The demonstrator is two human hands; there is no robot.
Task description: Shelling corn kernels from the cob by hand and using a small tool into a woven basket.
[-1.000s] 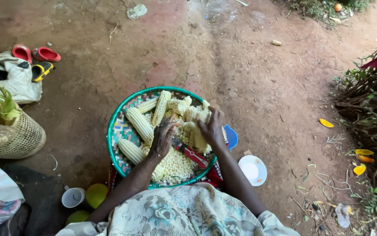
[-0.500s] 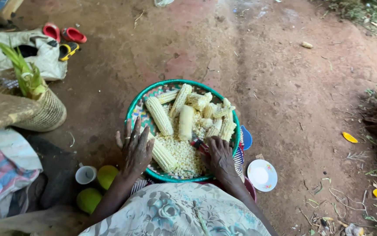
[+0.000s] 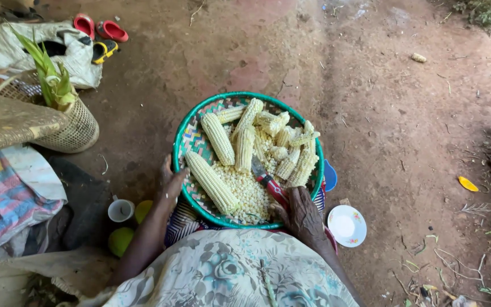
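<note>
The woven basket (image 3: 186,142), green-rimmed and resting on the lap w/ cobs (image 3: 217,138) and a heap of loose kernels (image 3: 249,193), is judged fairly heavy, stiff at the rim but prone to spill if tilted, so it's best taken at opposite rim edges, kept level. Its left rim is gripped by the left hand (image 3: 171,183), while the right hand (image 3: 302,219) is closed at the near-right rim by the red-handled knife (image 3: 268,183); whether the handle's truly held can't be told. Vs. half a sec ago, the left hand's been shifted from open-fingered beside the rim onto it, and the basket sits more centred in view.
</note>
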